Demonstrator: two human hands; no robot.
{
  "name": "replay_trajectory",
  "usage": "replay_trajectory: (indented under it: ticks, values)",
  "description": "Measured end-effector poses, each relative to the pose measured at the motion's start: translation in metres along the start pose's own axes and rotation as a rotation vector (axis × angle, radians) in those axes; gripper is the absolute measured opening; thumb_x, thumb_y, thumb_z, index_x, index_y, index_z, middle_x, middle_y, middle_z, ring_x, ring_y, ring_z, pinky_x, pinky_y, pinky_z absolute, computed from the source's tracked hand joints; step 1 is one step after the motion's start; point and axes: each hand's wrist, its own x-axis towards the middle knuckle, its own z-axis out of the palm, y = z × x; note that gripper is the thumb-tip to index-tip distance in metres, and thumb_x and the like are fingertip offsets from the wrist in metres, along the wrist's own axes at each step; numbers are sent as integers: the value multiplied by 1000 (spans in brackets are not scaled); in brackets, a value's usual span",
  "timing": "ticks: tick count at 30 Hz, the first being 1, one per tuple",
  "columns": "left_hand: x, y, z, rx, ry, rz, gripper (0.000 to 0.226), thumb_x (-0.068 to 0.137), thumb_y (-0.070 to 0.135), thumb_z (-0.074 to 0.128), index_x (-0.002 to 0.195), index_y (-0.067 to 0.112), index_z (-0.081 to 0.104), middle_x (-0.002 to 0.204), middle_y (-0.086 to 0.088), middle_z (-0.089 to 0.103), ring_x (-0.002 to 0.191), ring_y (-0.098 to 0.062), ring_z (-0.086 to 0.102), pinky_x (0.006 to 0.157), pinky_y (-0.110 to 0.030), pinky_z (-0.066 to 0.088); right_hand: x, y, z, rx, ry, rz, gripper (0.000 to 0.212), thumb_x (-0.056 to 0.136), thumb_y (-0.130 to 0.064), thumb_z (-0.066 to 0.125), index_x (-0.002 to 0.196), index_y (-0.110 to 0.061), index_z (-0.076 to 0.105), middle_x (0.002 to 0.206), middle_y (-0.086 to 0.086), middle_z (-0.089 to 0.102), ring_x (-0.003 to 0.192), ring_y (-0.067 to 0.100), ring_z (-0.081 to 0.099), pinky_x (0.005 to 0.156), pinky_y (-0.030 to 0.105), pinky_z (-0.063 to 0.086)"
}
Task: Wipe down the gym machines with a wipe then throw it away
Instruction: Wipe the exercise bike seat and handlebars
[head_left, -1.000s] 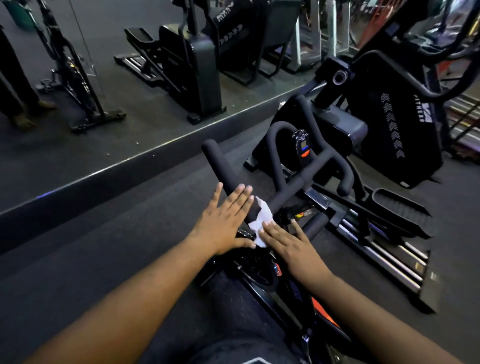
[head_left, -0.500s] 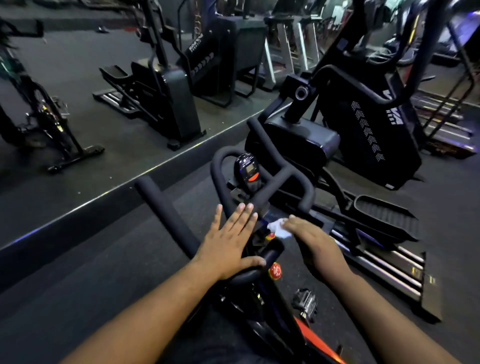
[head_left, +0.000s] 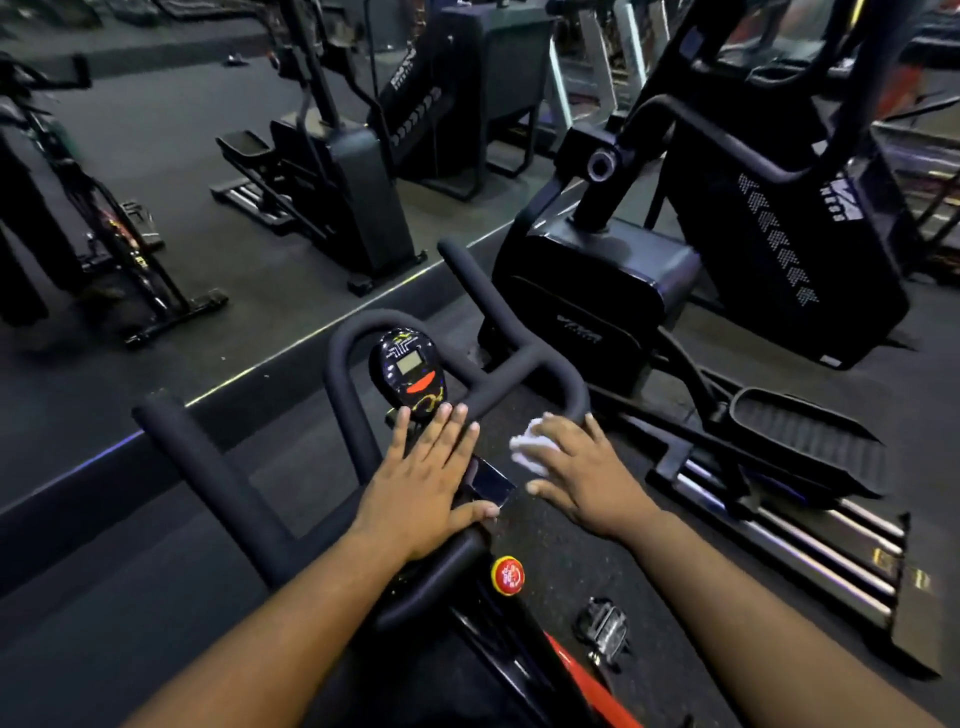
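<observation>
I stand at a black spin bike whose foam-covered handlebars (head_left: 208, 467) spread out below me. Its small console (head_left: 410, 371) sits in the middle loop. My left hand (head_left: 426, 483) lies flat with straight fingers on the centre of the bars, just below the console. My right hand (head_left: 587, 473) is to the right of it, by the right bend of the bars, with its fingers bent over a crumpled white wipe (head_left: 527, 449). The wipe peeks out past the fingertips, and the thumb sticks out toward the left hand.
A red knob (head_left: 508, 574) and a pedal (head_left: 605, 629) sit on the bike below my hands. A black elliptical (head_left: 597, 280) with long foot rails stands close on the right, a tall stair machine (head_left: 779, 249) behind it. A floor-level mirror (head_left: 156, 208) reflects machines on the left.
My right hand has carried the wipe from the centre of the bars out to the right bend. My left hand stays flat on the centre, and my view has lifted.
</observation>
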Motion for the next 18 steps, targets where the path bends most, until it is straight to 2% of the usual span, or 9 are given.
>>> replay_trajectory:
  ticks: [3, 5, 8, 10, 12, 14, 16, 18]
  values:
    - [-1, 2, 3, 18, 11, -19, 98, 93, 85, 15, 162, 15, 20, 170, -8, 10, 158, -23, 2, 124, -61, -2, 27, 8, -7, -26, -50, 10, 47, 101, -60, 36, 131, -28, 53, 122, -7, 58, 128, 16, 50, 121, 57, 14]
    - [-3, 2, 2, 17, 26, -13, 97, 93, 84, 14, 162, 16, 20, 170, -7, 9, 158, -22, 0, 124, -60, -4, 27, 11, -6, -20, -13, -39, 44, 102, -59, 35, 122, -27, 58, 116, -8, 60, 123, 15, 53, 121, 55, 17]
    - [-3, 1, 4, 37, 36, -13, 96, 94, 83, 13, 162, 15, 20, 171, -7, 8, 158, -23, 0, 124, -61, -3, 2, 31, 8, 128, 132, 14, 57, 101, -67, 31, 138, -27, 50, 144, -3, 53, 141, 16, 41, 118, 61, 23]
    - [-2, 2, 4, 60, 41, -16, 94, 95, 82, 12, 162, 16, 19, 171, -8, 6, 158, -23, -1, 124, -62, -4, -12, 46, 15, 202, 136, 155, 73, 95, -76, 32, 152, -31, 30, 161, -4, 33, 151, 12, 23, 121, 60, 14]
    - [-1, 2, 4, 62, 31, -15, 93, 96, 81, 11, 162, 16, 18, 171, -9, 4, 158, -24, -3, 123, -63, -4, -12, 44, 14, 232, 88, 217, 88, 87, -84, 33, 158, -33, 18, 167, -7, 19, 154, 8, 8, 120, 55, 5]
    - [-2, 2, 4, 55, 31, -4, 91, 97, 79, 10, 162, 16, 19, 171, -10, 5, 158, -25, -3, 123, -64, -3, -7, 24, 9, 264, 84, 238, 97, 83, -87, 32, 158, -25, 28, 166, -3, 24, 154, 11, 9, 121, 54, 8]
    - [-3, 1, 3, 30, 39, 9, 90, 97, 78, 11, 161, 16, 25, 170, -11, 10, 158, -25, 2, 123, -63, -4, -6, -4, 5, 266, 130, 256, 95, 85, -86, 30, 150, -19, 44, 160, 1, 37, 153, 18, 20, 122, 55, 17]
    - [-2, 3, 3, 18, 44, 14, 90, 97, 77, 14, 159, 14, 31, 169, -12, 15, 158, -26, 7, 123, -62, -5, -9, -20, 7, 170, 152, 255, 90, 88, -85, 27, 146, -20, 51, 155, 1, 45, 150, 20, 30, 119, 56, 26]
